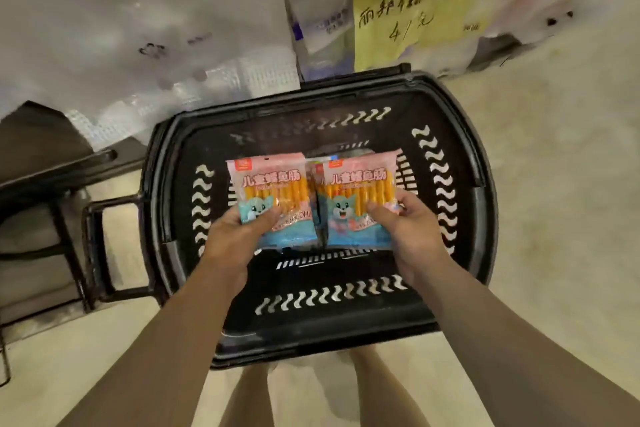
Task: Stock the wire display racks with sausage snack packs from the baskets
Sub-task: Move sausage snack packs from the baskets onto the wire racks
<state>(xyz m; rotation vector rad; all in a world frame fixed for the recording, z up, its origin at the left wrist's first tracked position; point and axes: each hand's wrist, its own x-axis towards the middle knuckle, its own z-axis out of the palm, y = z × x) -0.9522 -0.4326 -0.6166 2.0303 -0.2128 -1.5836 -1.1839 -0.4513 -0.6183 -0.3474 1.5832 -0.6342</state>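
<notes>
The left pack [268,184] and right pack [360,184] I hold over the basket [485,191] each read 儿童鳕鱼肠; beyond the basket, a yellow sign [408,10] bears a handwritten 4.

Left pack [272,196], right pack [358,196], above black basket [483,218]

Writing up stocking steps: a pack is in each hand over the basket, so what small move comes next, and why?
Probably lift both packs clear of the black basket. The left hand grips the left pack and the right hand grips the right pack; each grip looks secure, so carrying to a rack can begin.
</notes>
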